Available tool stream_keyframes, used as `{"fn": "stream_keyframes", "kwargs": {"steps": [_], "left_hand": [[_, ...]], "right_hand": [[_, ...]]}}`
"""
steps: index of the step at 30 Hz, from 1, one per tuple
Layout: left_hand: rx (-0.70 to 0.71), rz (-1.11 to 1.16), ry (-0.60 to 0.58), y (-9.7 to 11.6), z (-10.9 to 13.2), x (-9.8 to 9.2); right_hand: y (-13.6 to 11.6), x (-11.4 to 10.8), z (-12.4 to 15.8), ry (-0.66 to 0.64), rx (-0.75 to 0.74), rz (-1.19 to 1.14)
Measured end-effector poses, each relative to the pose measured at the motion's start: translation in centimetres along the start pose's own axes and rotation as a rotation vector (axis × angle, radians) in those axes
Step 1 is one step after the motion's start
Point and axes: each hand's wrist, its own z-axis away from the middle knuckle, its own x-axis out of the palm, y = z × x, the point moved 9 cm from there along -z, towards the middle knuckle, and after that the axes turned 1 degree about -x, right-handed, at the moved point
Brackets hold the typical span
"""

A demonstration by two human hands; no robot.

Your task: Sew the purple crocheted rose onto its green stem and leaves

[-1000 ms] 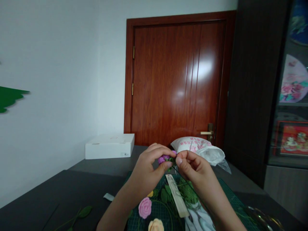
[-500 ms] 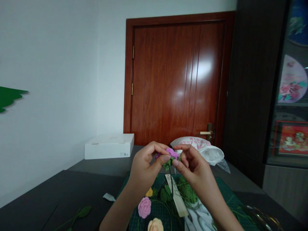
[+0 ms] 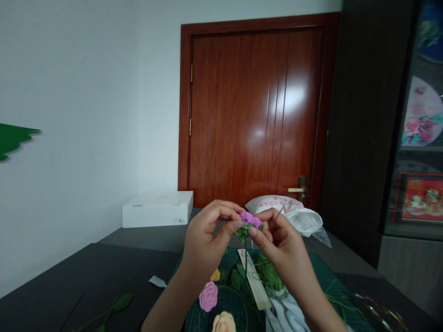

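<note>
Between my two hands, a purple crocheted flower [image 3: 249, 218] with a green base and a dark green stem [image 3: 246, 253] is held up above the mat. My left hand [image 3: 209, 230] pinches the flower's left side between thumb and fingers. On the right side, my right hand [image 3: 282, 237] grips the green base with thumb and forefinger. A thin needle [image 3: 279, 213] sticks up from among the right-hand fingers. Below lie a pink crocheted rose [image 3: 208, 296], a cream flower [image 3: 224, 322], a small yellow flower [image 3: 215, 275] and a bundle of green yarn [image 3: 269, 274].
A green cutting mat [image 3: 320, 267] covers part of the dark table [image 3: 114, 267]. A pale flat strip [image 3: 255, 283] lies beside the yarn. Farther back stand a white box [image 3: 157, 214] and a white plastic bag [image 3: 277, 205]. A green leaf [image 3: 122, 302] lies at left.
My right forefinger has come down against the flower's right side, and the needle in that hand leans more to the right. More of the purple petals shows.
</note>
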Motion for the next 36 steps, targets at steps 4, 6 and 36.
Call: {"fn": "stream_keyframes", "kwargs": {"steps": [4,6,36], "left_hand": [[-0.015,0.011,0.025,0.0,-0.2,-0.3],[-0.039,0.045,0.017,-0.1,-0.3,-0.2],[-0.136,0.268,-0.108,-1.2,-0.1,1.3]], "right_hand": [[-0.4,0.1,-0.1,-0.007,-0.011,-0.023],[-0.3,0.1,-0.2,-0.004,0.003,-0.049],[1.6,0.3,-0.1,0.090,0.163,-0.426]]}}
